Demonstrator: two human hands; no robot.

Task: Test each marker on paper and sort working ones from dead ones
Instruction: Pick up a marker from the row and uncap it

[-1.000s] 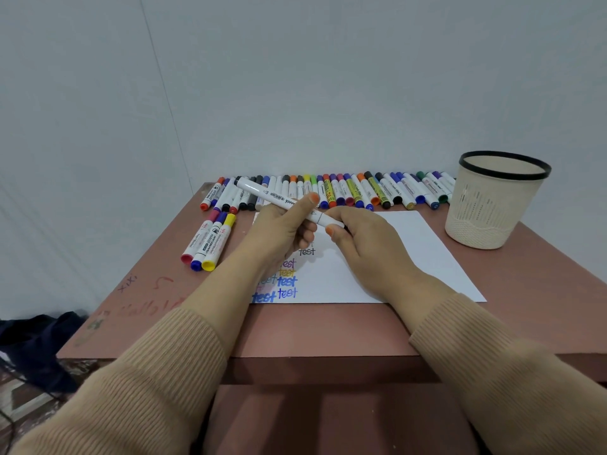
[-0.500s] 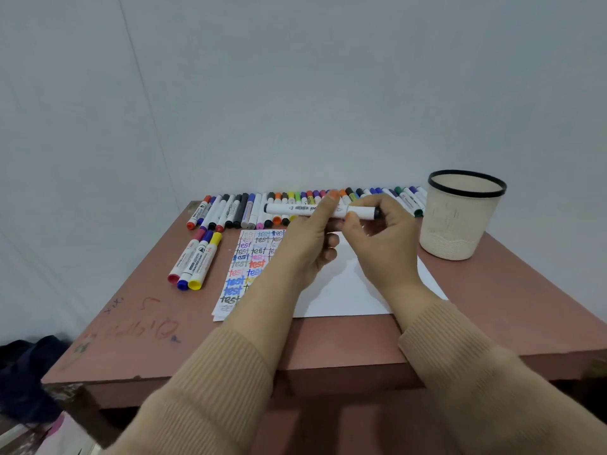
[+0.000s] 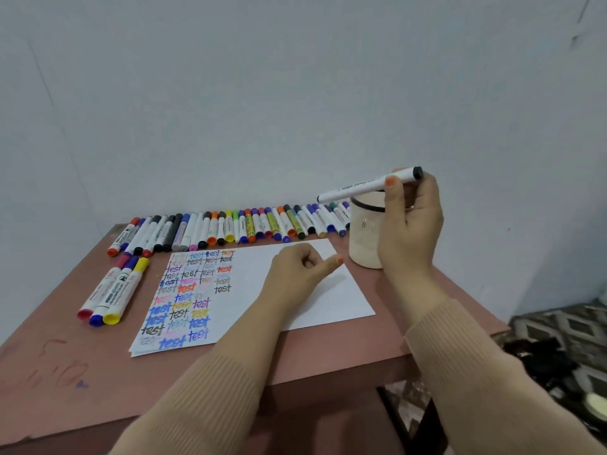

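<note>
The right hand (image 3: 410, 224), at the right of the frame, has its fingers wrapped round a white marker (image 3: 358, 186) with a black end. It holds the marker just above the pale cup (image 3: 363, 244). The left hand (image 3: 295, 274) rests on the paper (image 3: 331, 300) in the middle, fingers loosely curled, holding nothing. A long row of markers (image 3: 230, 226) lies along the back of the counter (image 3: 65, 356). Three more markers (image 3: 111, 290) lie at the left.
</note>
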